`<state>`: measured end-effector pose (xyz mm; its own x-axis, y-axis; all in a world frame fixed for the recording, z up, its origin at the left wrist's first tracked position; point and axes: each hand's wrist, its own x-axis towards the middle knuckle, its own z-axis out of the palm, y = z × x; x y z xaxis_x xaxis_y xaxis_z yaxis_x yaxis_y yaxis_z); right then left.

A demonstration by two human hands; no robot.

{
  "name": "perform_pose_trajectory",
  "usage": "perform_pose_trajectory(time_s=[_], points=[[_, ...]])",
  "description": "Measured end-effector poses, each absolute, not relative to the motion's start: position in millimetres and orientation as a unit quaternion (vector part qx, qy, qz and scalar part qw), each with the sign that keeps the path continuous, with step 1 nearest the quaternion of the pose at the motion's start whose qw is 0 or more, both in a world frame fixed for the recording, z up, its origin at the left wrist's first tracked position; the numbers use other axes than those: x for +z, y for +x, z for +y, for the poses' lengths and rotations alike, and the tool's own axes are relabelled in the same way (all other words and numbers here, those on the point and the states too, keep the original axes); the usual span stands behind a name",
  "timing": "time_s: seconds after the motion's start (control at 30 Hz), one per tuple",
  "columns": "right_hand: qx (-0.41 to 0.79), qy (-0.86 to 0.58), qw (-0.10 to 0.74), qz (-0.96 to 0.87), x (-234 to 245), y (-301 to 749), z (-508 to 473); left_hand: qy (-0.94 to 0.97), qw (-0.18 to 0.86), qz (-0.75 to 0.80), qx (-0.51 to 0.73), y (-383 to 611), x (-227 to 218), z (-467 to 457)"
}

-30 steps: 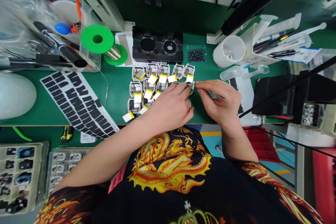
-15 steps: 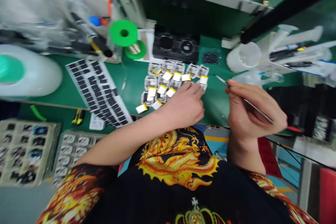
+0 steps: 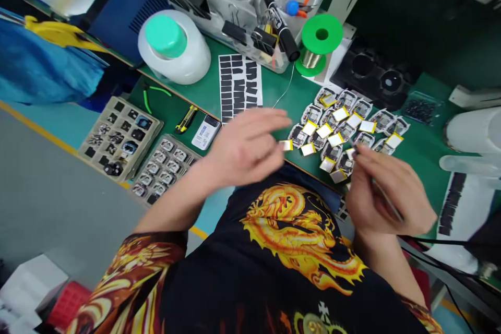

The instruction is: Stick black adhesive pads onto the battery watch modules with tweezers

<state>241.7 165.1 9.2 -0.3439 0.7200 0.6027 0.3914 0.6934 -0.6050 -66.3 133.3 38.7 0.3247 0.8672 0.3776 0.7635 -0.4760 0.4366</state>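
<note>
A person in a black shirt (image 3: 297,250) with a gold dragon on it leaned over a green work mat (image 3: 266,83). Ahead of the left hand (image 3: 246,146) lay a sheet of black foam pads (image 3: 238,81), and beyond that stood a white tub with a green lid (image 3: 174,44). Below and to the outer side of that hand sat two trays of small parts (image 3: 119,138), with a yellow utility knife (image 3: 186,118) just above them. Between the two hands, and ahead of the right hand (image 3: 385,193), a cluster of small flat batteries (image 3: 335,139) with white and yellow labels lay on the mat, most resting on small white-edged circuit pieces. The left hand was blurred but open, its fingers spread and nothing in its grasp, and it hovered just beside a loose battery (image 3: 286,145) at the cluster's near edge. The right hand was closed in a pinch around a slender metal tool (image 3: 387,201), its fingers (image 3: 362,164) at the lower edge of the cluster, though whether they touched a battery could not be told.
</note>
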Motion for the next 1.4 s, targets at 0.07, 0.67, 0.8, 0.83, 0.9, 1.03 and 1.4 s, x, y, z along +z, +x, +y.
perform_pose_trajectory(time_s=[0.07, 0.67, 0.8, 0.83, 0.9, 1.03, 1.4], points=[[0.116, -0.324, 0.464, -0.816, 10, 216, 166, 0.760, 0.082, 0.558, 0.324, -101, 31, 127], [0.199, -0.184, 0.382, -0.884, -7, 124, 178, 0.731, 0.074, 0.579, 0.354, -139, -3, 112], [0.194, -0.167, 0.376, -0.891, -10, 125, 182, 0.739, 0.081, 0.557, 0.369, -141, -7, 111], [0.192, -0.164, 0.377, -0.891, -11, 126, 183, 0.739, 0.083, 0.555, 0.374, -141, -8, 111], [0.191, -0.162, 0.378, -0.892, -12, 127, 184, 0.734, 0.087, 0.560, 0.373, -140, -9, 111], [0.192, -0.158, 0.366, -0.897, -15, 128, 186, 0.735, 0.075, 0.569, 0.362, -138, -10, 113], [0.192, -0.136, 0.374, -0.897, -13, 125, 188, 0.739, 0.059, 0.541, 0.397, -138, -18, 113]])
